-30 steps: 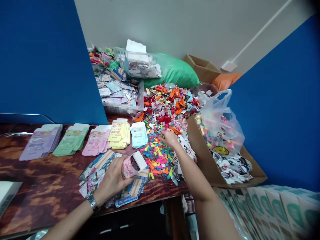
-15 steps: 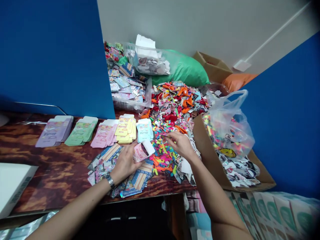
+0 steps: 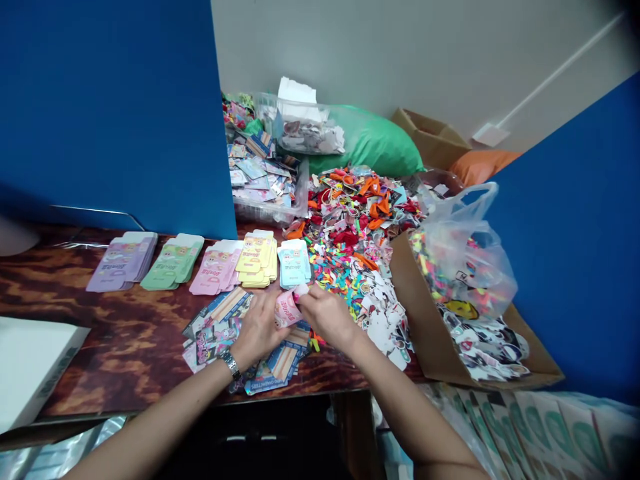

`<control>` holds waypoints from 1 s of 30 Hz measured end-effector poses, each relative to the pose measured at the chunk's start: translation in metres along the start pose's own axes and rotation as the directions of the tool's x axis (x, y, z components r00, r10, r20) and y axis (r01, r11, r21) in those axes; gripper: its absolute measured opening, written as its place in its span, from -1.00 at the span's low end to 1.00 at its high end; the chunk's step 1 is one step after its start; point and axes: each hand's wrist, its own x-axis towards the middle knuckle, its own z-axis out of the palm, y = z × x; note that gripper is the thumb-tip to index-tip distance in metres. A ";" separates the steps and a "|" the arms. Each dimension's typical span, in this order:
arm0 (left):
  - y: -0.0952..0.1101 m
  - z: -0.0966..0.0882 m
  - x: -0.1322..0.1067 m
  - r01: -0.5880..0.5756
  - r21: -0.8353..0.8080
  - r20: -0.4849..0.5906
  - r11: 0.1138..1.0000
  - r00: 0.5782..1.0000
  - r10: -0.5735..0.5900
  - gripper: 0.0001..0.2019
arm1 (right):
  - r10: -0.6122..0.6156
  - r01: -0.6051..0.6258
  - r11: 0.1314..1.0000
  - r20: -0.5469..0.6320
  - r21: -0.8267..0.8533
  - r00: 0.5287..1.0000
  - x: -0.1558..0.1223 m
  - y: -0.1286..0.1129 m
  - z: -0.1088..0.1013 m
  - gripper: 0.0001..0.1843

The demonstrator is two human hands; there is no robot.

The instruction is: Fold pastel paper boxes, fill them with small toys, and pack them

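Observation:
A small pink printed box (image 3: 286, 311) is gripped in my left hand (image 3: 257, 328), its open end turned to the right. At that open end are the pinched fingers of my right hand (image 3: 327, 316); a bit of bright pink shows by the fingertips, too small to name. Under my hands lie printed cards (image 3: 220, 327) in a loose spread. Just beyond the box stand stacks of flat cartons: blue (image 3: 295, 262), yellow (image 3: 257, 257), pink (image 3: 215, 268), green (image 3: 173, 260) and purple (image 3: 120, 261). Small colourful pieces (image 3: 337, 270) are heaped beyond my right hand.
White cut-out pieces (image 3: 387, 310) lie right of the heap. A cardboard box (image 3: 417, 300) holding a clear plastic bag (image 3: 475, 267) stands at the right. Clear bins (image 3: 303, 193) and a green sack (image 3: 380, 143) fill the back. A white box (image 3: 40, 373) sits at the left.
My right hand has moved left from the heap of colourful pieces to the open end of the pink box. My left hand still holds the box.

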 end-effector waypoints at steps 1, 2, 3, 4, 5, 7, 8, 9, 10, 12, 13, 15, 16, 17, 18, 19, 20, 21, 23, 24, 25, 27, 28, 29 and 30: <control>-0.001 0.001 0.000 -0.009 0.008 0.008 1.000 1.000 0.009 -0.32 | -0.030 0.030 0.999 0.012 0.014 0.999 0.000 0.000 0.001 -0.89; -0.001 0.001 0.000 -0.017 0.016 0.012 1.000 1.000 0.017 -0.33 | -0.046 0.045 0.997 0.005 0.055 0.999 -0.001 -0.001 0.001 -0.87; -0.002 0.002 0.000 -0.023 0.022 0.011 0.999 1.000 0.022 -0.33 | -0.048 0.050 0.992 -0.016 0.118 0.999 -0.001 -0.001 0.002 -0.83; -0.002 0.003 0.000 -0.025 0.025 0.007 0.999 1.000 0.025 -0.33 | -0.044 0.051 0.980 -0.041 0.191 0.998 -0.002 -0.002 0.003 -0.79; -0.002 0.003 0.000 -0.027 0.025 0.001 0.999 1.000 0.027 -0.33 | -0.039 0.054 0.964 -0.063 0.261 0.997 -0.003 -0.003 0.003 -0.75; -0.003 0.003 0.000 -0.039 0.008 -0.006 0.999 0.999 0.039 -0.35 | -0.092 0.116 0.926 -0.082 0.360 0.992 -0.004 -0.005 0.004 -0.72; -0.003 0.003 0.000 -0.046 -0.008 -0.005 0.999 0.999 0.045 -0.38 | -0.140 0.165 0.906 -0.091 0.390 0.986 -0.005 -0.006 0.004 -0.72; -0.003 0.003 0.000 -0.046 -0.025 -0.004 0.999 0.999 0.046 -0.39 | -0.184 0.211 0.885 -0.106 0.416 0.977 -0.005 -0.005 0.003 -0.71; -0.004 0.002 0.000 -0.038 -0.038 -0.003 0.999 0.999 0.038 -0.38 | -0.204 0.240 0.866 -0.129 0.439 0.971 -0.004 -0.002 0.003 -0.71; -0.005 0.000 0.000 -0.007 -0.051 -0.003 0.999 1.000 0.007 -0.35 | -0.138 0.210 0.856 -0.183 0.472 0.973 0.003 0.011 0.001 -0.73; -0.005 -0.001 0.000 0.007 -0.051 -0.002 0.999 1.000 -0.007 -0.33 | -0.050 0.136 0.871 -0.189 0.473 0.981 0.009 0.022 0.001 -0.75; -0.006 -0.002 0.000 0.012 -0.053 0.007 0.999 1.000 -0.012 -0.29 | 0.155 -0.070 0.900 -0.165 0.431 0.974 0.027 0.052 0.004 -0.76; -0.006 -0.002 -0.001 0.008 -0.055 0.014 0.998 1.000 -0.007 -0.27 | 0.258 -0.197 0.903 -0.115 0.381 0.959 0.037 0.067 0.008 -0.75; -0.006 -0.002 -0.001 0.003 -0.058 0.024 0.998 1.000 -0.002 -0.27 | 0.305 -0.251 0.899 -0.101 0.359 0.947 0.047 0.083 0.013 -0.76; -0.005 -0.002 -0.001 0.000 -0.059 0.031 0.998 1.000 0.002 -0.27 | 0.327 -0.279 0.896 -0.089 0.346 0.941 0.057 0.096 0.020 -0.78; -0.005 -0.002 -0.001 -0.002 -0.059 0.036 0.998 0.999 0.004 -0.28 | 0.339 -0.297 0.893 -0.071 0.338 0.938 0.064 0.107 0.026 -0.81; -0.005 -0.002 -0.002 -0.002 -0.059 0.036 0.998 0.999 0.004 -0.29 | 0.336 -0.298 0.892 -0.059 0.340 0.940 0.070 0.115 0.033 -0.83; -0.006 -0.003 -0.002 -0.005 -0.059 0.033 0.998 0.999 0.007 -0.30 | 0.333 -0.296 0.890 -0.049 0.347 0.942 0.074 0.120 0.039 -0.86; -0.007 -0.004 -0.003 -0.014 -0.055 0.022 0.998 1.000 0.015 -0.30 | 0.330 -0.290 0.881 -0.047 0.373 0.943 0.074 0.123 0.048 -0.89; -0.008 -0.005 -0.004 -0.018 -0.050 0.020 0.999 1.000 0.019 -0.29 | 0.334 -0.286 0.874 -0.057 0.394 0.941 0.072 0.122 0.050 -0.87; -0.010 -0.006 -0.004 -0.019 -0.043 0.019 0.999 1.000 0.020 -0.29 | 0.340 -0.281 0.863 -0.072 0.420 0.938 0.068 0.121 0.051 -0.84; -0.012 -0.005 -0.005 -0.012 -0.031 0.023 0.999 1.000 0.013 -0.30 | 0.360 -0.265 0.831 -0.109 0.489 0.927 0.058 0.117 0.048 -0.81; -0.013 -0.004 -0.006 -0.009 -0.030 0.026 1.000 1.000 0.010 -0.31 | 0.371 -0.253 0.808 -0.126 0.532 0.920 0.052 0.115 0.045 -0.80; -0.014 -0.002 -0.006 -0.012 -0.033 0.030 0.999 0.999 0.013 -0.32 | 0.385 -0.241 0.779 -0.139 0.578 0.912 0.046 0.113 0.042 -0.79; -0.014 0.000 -0.006 -0.019 -0.040 0.035 0.999 0.999 0.020 -0.32 | 0.401 -0.228 0.744 -0.146 0.628 0.904 0.040 0.110 0.039 -0.78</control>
